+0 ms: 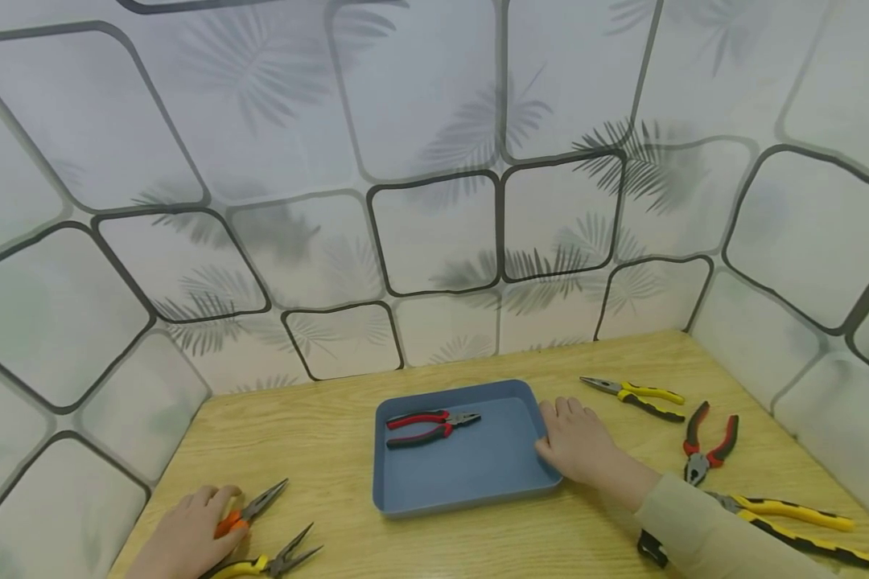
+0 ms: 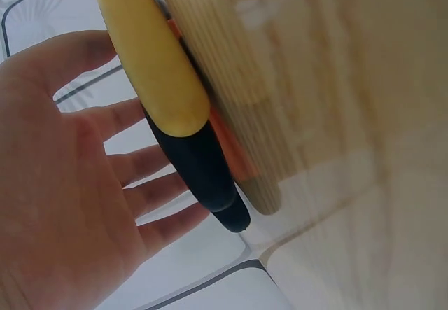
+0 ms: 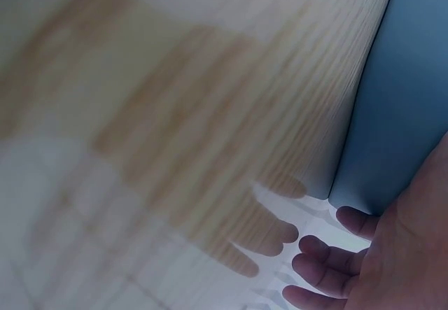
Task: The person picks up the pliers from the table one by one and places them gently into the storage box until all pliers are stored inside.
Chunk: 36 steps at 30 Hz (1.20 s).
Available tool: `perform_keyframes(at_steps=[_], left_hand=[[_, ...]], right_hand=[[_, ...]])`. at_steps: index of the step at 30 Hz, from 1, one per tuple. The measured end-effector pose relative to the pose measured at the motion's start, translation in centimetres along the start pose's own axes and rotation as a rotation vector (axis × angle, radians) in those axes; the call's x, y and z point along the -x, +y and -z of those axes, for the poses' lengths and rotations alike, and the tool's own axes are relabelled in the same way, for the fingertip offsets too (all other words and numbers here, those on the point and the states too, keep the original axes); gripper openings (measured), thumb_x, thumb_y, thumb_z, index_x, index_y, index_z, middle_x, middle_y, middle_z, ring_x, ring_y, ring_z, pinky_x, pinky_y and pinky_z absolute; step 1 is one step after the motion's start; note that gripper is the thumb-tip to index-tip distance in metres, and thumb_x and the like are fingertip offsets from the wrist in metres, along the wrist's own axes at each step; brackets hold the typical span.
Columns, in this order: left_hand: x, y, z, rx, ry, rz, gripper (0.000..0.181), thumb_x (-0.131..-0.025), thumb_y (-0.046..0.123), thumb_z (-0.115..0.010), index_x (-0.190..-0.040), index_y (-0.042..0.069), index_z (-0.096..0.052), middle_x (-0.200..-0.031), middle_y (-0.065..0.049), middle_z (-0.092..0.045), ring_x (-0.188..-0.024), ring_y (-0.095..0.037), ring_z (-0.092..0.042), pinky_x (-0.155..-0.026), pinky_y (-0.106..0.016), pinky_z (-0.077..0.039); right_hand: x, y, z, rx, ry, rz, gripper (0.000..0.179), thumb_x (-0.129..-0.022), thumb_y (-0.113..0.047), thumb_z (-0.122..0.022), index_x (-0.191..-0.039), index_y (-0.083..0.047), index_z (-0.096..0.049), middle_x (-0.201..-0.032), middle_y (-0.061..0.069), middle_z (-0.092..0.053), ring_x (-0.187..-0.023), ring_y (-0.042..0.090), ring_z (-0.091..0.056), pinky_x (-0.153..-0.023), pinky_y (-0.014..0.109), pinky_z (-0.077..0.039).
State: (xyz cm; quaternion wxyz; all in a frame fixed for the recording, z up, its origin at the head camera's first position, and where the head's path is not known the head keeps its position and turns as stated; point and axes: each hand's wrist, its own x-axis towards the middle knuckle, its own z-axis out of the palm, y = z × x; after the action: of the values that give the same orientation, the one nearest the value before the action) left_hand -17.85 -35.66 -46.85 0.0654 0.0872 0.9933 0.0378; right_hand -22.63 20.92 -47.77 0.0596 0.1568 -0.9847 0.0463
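My left hand [image 1: 191,535] is at orange-handled long-nose pliers [image 1: 264,500] on the table, its fingers spread around the handles. In the left wrist view those fingers look loosely extended, their tips hidden behind yellow-and-black pliers [image 2: 164,65]. These yellow pliers lie just nearer to me, jaws spread. My right hand [image 1: 575,438] touches the right side of a blue-grey tray [image 1: 471,482]. In the right wrist view its fingers [image 3: 325,275] stretch loosely beside the tray wall [image 3: 399,100]; the thumb is hidden there. Red-and-black pliers [image 1: 434,426] lie inside the tray.
To the right lie yellow-and-black long-nose pliers [image 1: 637,398], red-and-black pliers [image 1: 706,446] with handles spread, and larger yellow-and-black pliers [image 1: 796,519]. A black object [image 1: 650,551] shows partly under the right sleeve [image 1: 702,523]. Patterned walls [image 1: 442,233] enclose the wooden table [image 1: 297,434].
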Motion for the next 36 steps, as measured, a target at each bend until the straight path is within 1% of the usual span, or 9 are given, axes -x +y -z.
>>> perform_keyframes(at_steps=[2,6,11,12,16,19,22,27,36], left_hand=[[0.1,0.0,0.0,0.004,-0.007,0.005,0.052,-0.092,0.047,-0.078,-0.126,0.01,-0.065,-0.114,-0.014,-0.067,-0.096,-0.033,-0.066,-0.079,-0.054,-0.057],[0.2,0.1,-0.1,0.025,-0.038,0.025,0.048,-0.091,0.045,-0.079,-0.123,0.013,-0.064,-0.108,-0.011,-0.063,-0.09,-0.025,-0.06,-0.073,-0.047,-0.054],[0.5,0.3,-0.1,0.057,-0.071,0.047,0.044,-0.089,0.035,-0.081,-0.122,0.013,-0.062,-0.099,-0.009,-0.058,-0.083,-0.021,-0.052,-0.065,-0.042,-0.049],[0.5,0.3,-0.1,0.064,-0.075,0.05,0.044,-0.089,0.034,-0.082,-0.122,0.013,-0.062,-0.098,-0.009,-0.058,-0.083,-0.022,-0.052,-0.065,-0.042,-0.049],[0.6,0.4,0.1,0.087,-0.11,0.073,0.045,-0.087,0.029,-0.083,-0.122,0.011,-0.061,-0.099,-0.01,-0.057,-0.086,-0.024,-0.054,-0.068,-0.045,-0.051],[0.6,0.3,0.1,0.107,-0.147,0.088,0.045,-0.087,0.028,-0.083,-0.12,0.009,-0.06,-0.098,-0.01,-0.057,-0.086,-0.025,-0.055,-0.07,-0.047,-0.051],[0.5,0.2,0.1,0.121,-0.171,0.089,0.042,-0.088,0.027,-0.082,-0.117,0.007,-0.06,-0.097,-0.011,-0.057,-0.086,-0.025,-0.056,-0.071,-0.048,-0.051],[0.4,0.0,0.0,0.146,-0.172,0.076,0.036,-0.088,0.024,-0.081,-0.11,0.007,-0.059,-0.093,-0.009,-0.056,-0.082,-0.024,-0.052,-0.071,-0.044,-0.047],[0.3,0.0,0.0,0.182,-0.177,0.077,0.033,-0.087,0.021,-0.082,-0.106,0.008,-0.058,-0.09,-0.008,-0.054,-0.079,-0.024,-0.049,-0.069,-0.042,-0.044]], right_hand=[[0.0,0.0,0.1,-0.001,0.002,0.0,0.044,-0.095,-0.021,-0.058,-0.13,0.005,-0.057,-0.097,0.017,-0.056,-0.085,0.03,-0.051,-0.072,0.047,-0.048],[0.1,-0.1,0.2,0.0,0.01,0.001,0.042,-0.095,-0.021,-0.058,-0.129,0.004,-0.057,-0.096,0.016,-0.056,-0.084,0.029,-0.051,-0.07,0.046,-0.047],[0.1,0.0,-0.1,-0.002,0.03,0.011,0.043,-0.094,-0.021,-0.059,-0.128,0.005,-0.057,-0.094,0.016,-0.055,-0.082,0.028,-0.049,-0.068,0.044,-0.045],[0.1,0.2,-0.4,0.004,0.047,0.018,0.043,-0.094,-0.022,-0.059,-0.127,0.005,-0.057,-0.094,0.016,-0.055,-0.081,0.028,-0.048,-0.067,0.043,-0.044],[0.1,0.2,-0.6,-0.001,0.054,0.018,0.044,-0.094,-0.022,-0.059,-0.127,0.005,-0.057,-0.094,0.016,-0.055,-0.081,0.028,-0.049,-0.068,0.044,-0.045],[0.3,-0.2,0.2,-0.02,0.019,0.003,0.043,-0.095,-0.02,-0.059,-0.129,0.006,-0.057,-0.097,0.018,-0.056,-0.084,0.029,-0.051,-0.071,0.047,-0.047],[0.4,-0.3,0.5,-0.025,0.012,0.002,0.042,-0.095,-0.019,-0.059,-0.129,0.006,-0.057,-0.097,0.018,-0.056,-0.084,0.03,-0.051,-0.071,0.047,-0.047],[0.3,-0.3,0.4,-0.016,0.005,0.003,0.042,-0.095,-0.02,-0.059,-0.128,0.005,-0.057,-0.096,0.017,-0.055,-0.083,0.029,-0.049,-0.07,0.046,-0.046],[0.2,-0.1,0.1,-0.015,0.015,0.008,0.038,-0.095,-0.019,-0.058,-0.125,0.004,-0.056,-0.094,0.016,-0.053,-0.081,0.028,-0.046,-0.067,0.043,-0.043]])
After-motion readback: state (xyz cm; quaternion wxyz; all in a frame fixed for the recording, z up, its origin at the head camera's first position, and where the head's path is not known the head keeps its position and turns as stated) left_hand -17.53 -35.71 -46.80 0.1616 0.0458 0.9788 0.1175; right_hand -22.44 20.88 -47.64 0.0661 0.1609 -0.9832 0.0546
